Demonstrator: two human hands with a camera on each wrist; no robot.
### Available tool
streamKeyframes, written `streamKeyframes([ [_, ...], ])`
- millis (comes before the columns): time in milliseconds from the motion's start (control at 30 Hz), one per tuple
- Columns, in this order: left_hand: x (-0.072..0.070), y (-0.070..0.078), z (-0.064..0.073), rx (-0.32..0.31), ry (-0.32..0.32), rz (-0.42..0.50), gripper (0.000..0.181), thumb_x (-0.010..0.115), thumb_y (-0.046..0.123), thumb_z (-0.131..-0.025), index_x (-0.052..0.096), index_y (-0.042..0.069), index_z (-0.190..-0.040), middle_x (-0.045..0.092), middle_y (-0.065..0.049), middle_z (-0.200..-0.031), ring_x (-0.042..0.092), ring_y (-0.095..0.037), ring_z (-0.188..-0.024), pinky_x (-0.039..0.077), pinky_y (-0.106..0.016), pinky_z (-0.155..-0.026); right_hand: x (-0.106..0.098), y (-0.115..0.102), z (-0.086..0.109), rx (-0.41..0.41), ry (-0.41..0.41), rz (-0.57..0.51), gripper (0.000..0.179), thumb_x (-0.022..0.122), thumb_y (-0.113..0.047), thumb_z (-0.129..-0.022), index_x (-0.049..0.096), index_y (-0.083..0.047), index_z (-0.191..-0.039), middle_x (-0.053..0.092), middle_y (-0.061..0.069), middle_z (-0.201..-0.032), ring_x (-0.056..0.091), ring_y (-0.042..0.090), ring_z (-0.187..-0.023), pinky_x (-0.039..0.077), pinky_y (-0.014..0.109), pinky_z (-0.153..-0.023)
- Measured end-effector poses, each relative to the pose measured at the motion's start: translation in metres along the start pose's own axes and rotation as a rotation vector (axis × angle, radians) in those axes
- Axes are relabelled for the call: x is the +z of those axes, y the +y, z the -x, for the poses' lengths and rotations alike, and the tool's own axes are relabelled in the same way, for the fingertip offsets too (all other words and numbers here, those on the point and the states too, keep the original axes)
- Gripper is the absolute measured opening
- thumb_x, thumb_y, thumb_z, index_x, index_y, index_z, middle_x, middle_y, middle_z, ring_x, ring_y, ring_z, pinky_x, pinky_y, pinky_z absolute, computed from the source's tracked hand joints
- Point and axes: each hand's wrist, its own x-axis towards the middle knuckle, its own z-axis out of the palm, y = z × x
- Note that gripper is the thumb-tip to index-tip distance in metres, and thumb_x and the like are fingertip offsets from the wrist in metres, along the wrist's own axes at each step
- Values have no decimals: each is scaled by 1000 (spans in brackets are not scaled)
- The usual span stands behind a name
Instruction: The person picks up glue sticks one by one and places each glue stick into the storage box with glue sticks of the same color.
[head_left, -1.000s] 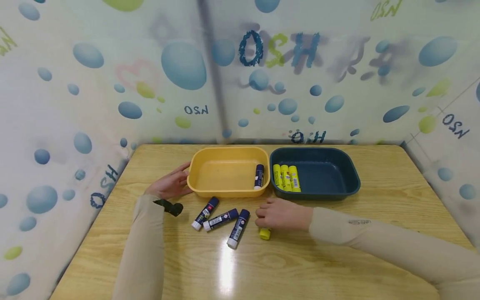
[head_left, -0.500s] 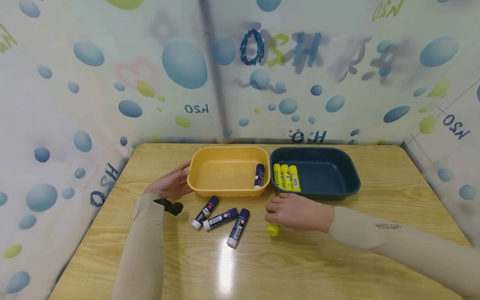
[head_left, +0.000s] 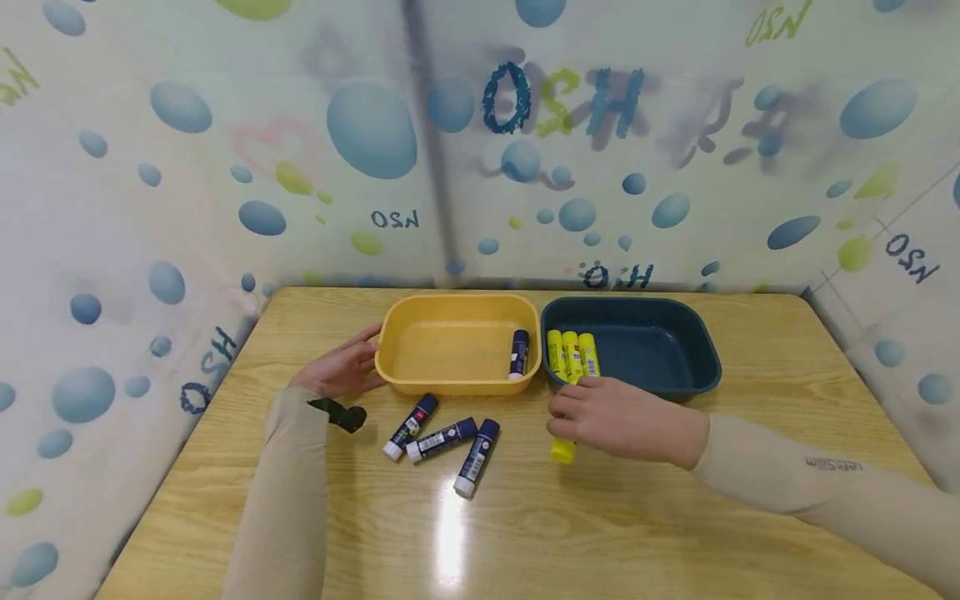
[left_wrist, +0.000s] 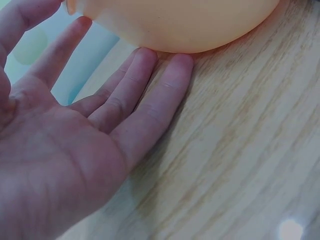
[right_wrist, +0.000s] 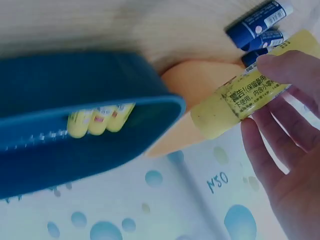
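My right hand (head_left: 626, 421) pinches a yellow glue stick (right_wrist: 240, 97) between thumb and fingers, just in front of the dark blue bin (head_left: 660, 390). In that bin three yellow glue sticks (head_left: 572, 354) lie side by side at the left end. My left hand (head_left: 345, 367) touches the left end of the yellow bin (head_left: 457, 387), its fingers extended against the wall in the left wrist view. Inside the yellow bin, one navy glue stick (head_left: 519, 354) lies by the right wall. Three more navy glue sticks (head_left: 476, 458) lie on the table in front of it.
Both bins stand side by side on a wooden table (head_left: 375, 533), close to its back edge. A patterned curtain (head_left: 465, 183) rises behind the table and along its sides.
My right hand has moved right and a little towards the dark blue bin, carrying the yellow glue stick off its earlier spot. The left hand stays at the yellow bin.
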Motion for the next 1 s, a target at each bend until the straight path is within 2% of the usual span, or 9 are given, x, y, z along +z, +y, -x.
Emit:
streamKeyframes([
  [167, 2, 0, 1, 1, 4, 1, 57, 33, 19, -107, 7, 29, -157, 9, -7, -157, 40, -18, -123, 37, -45, -105, -4, 8, 6, 7, 10, 42, 31, 79, -12, -80, 65, -16, -108, 63, 1, -109, 57, 19, -99, 50, 30, -85],
  [467, 1, -1, 1, 5, -1, 7, 57, 34, 19, -107, 8, 29, -157, 9, -7, -157, 35, -21, -127, 42, -42, -101, -7, 26, 14, 32, -34, 102, 36, 82, -10, -76, 65, -13, -107, 63, 5, -111, 57, 22, -99, 51, 34, -85],
  [567, -1, -1, 0, 7, -11, 1, 58, 35, 20, -107, 7, 29, -157, 9, -7, -158, 35, -20, -127, 43, -40, -99, -5, 32, 16, 28, -25, 130, 35, 82, -9, -76, 65, -12, -107, 63, 6, -109, 57, 23, -99, 51, 34, -84],
  [767, -3, -2, -2, 13, -23, -15, 58, 36, 21, -107, 7, 29, -156, 11, -7, -158, 35, -20, -128, 42, -40, -100, 4, 45, 22, 33, 29, 113, 31, 80, -2, -77, 64, -10, -103, 61, 7, -105, 57, 23, -95, 51, 34, -80],
  [1000, -1, -2, -1, 13, -22, 0, 58, 36, 20, -107, 7, 29, -157, 11, -8, -158, 30, -22, -132, 38, -43, -104, 10, 58, 24, 63, 13, 107, 25, 77, 0, -79, 65, -10, -99, 63, 6, -102, 57, 23, -92, 52, 34, -77],
])
